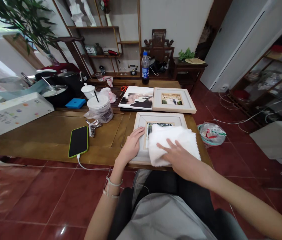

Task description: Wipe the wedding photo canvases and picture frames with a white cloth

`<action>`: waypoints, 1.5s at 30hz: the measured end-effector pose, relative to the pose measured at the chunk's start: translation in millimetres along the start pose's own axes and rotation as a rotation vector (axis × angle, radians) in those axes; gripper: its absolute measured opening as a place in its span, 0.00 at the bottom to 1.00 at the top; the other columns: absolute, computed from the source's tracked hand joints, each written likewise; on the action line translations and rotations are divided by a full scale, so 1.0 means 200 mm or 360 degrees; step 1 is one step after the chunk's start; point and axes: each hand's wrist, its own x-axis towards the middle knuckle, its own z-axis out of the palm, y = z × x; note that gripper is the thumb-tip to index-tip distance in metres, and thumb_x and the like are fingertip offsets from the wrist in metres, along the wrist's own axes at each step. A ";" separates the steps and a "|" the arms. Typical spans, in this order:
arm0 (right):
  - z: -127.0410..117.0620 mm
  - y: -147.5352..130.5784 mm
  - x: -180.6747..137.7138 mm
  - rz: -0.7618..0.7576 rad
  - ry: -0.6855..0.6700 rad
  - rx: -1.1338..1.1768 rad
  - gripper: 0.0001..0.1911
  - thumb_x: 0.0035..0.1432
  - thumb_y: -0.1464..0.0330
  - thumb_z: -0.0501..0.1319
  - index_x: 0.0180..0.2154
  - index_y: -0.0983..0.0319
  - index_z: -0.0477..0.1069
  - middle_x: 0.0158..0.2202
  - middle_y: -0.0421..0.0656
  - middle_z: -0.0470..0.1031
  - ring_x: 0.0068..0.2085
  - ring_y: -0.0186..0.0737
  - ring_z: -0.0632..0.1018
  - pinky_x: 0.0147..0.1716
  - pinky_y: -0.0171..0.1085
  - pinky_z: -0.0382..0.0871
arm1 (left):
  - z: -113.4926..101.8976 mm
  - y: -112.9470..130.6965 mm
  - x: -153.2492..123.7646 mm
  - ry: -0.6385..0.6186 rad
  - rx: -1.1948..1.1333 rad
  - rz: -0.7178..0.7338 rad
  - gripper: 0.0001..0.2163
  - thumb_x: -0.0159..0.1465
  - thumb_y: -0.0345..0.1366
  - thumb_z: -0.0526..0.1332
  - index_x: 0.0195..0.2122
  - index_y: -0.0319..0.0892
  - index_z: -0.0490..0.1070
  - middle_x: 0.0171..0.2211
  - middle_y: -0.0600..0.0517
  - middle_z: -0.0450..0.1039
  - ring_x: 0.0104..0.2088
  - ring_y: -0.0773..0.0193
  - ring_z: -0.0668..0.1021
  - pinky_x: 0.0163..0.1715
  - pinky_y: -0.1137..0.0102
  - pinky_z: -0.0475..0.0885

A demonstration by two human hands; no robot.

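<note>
A white picture frame (161,117) lies flat at the near edge of the wooden table. My left hand (132,144) rests on its left border, fingers stretched out. A fluffy white cloth (184,138) covers the right and lower part of the frame and its photo. My right hand (174,154) lies on the cloth with its fingers spread, pressing it against the frame. Behind lie a second light frame (190,100) with a photo and a flat photo print or panel (137,90).
Left of the frame lies a charging phone (78,141). Beyond it stand a lidded cup in plastic wrap (100,108), a blue box (75,103) and a cola bottle (145,68). A lined waste bin (211,133) stands on the floor right of the table (103,151).
</note>
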 end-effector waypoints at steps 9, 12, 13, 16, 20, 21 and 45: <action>0.11 -0.11 -0.15 -0.0096 0.0098 0.0168 0.29 0.42 0.84 0.50 0.45 0.61 0.74 0.67 0.39 0.46 0.65 0.61 0.45 0.61 0.61 0.46 | 0.00 -0.01 0.00 -0.0015 0.0015 0.0052 0.24 0.61 0.21 0.46 0.57 0.42 0.64 0.60 0.46 0.61 0.62 0.59 0.61 0.61 0.52 0.55; 0.16 -0.05 -0.08 -0.0085 0.0244 0.0202 0.32 0.39 0.85 0.49 0.46 0.60 0.73 0.66 0.38 0.48 0.66 0.55 0.42 0.62 0.58 0.42 | 0.00 -0.02 0.00 -0.0021 0.0015 0.0057 0.24 0.61 0.21 0.46 0.57 0.42 0.63 0.60 0.46 0.61 0.62 0.59 0.60 0.61 0.52 0.55; 0.16 -0.02 -0.06 -0.0071 0.0282 0.0212 0.33 0.39 0.85 0.49 0.47 0.60 0.73 0.66 0.38 0.50 0.66 0.54 0.43 0.62 0.58 0.42 | 0.00 -0.02 -0.01 -0.0024 0.0016 0.0055 0.24 0.61 0.21 0.45 0.57 0.42 0.63 0.60 0.46 0.61 0.62 0.59 0.60 0.61 0.52 0.55; 0.13 0.11 0.01 0.0031 0.0358 0.0244 0.36 0.40 0.84 0.48 0.51 0.61 0.69 0.65 0.42 0.54 0.66 0.48 0.47 0.62 0.54 0.45 | 0.00 -0.03 -0.01 -0.0031 0.0009 0.0061 0.25 0.61 0.21 0.46 0.58 0.42 0.62 0.61 0.45 0.60 0.62 0.58 0.60 0.61 0.50 0.55; 0.05 0.36 0.11 0.0322 0.0556 0.0258 0.35 0.45 0.83 0.48 0.56 0.64 0.64 0.60 0.48 0.63 0.63 0.48 0.58 0.59 0.50 0.55 | 0.00 -0.03 -0.01 -0.0017 -0.0014 0.0081 0.25 0.61 0.21 0.46 0.58 0.44 0.62 0.61 0.46 0.60 0.62 0.58 0.60 0.61 0.49 0.54; 0.02 0.41 0.14 0.0381 0.0654 0.0253 0.34 0.45 0.82 0.47 0.56 0.65 0.63 0.59 0.48 0.64 0.61 0.49 0.61 0.58 0.49 0.57 | 0.00 -0.03 -0.01 -0.0016 -0.0016 0.0077 0.25 0.61 0.21 0.46 0.58 0.44 0.62 0.61 0.46 0.60 0.62 0.58 0.60 0.61 0.49 0.55; 0.02 0.45 0.29 -0.0048 0.0422 -0.0242 0.33 0.41 0.87 0.48 0.48 0.60 0.72 0.56 0.47 0.68 0.63 0.51 0.57 0.58 0.61 0.41 | 0.01 -0.03 -0.01 -0.0025 0.0013 0.0013 0.25 0.60 0.21 0.46 0.58 0.42 0.62 0.61 0.46 0.60 0.62 0.58 0.60 0.61 0.51 0.54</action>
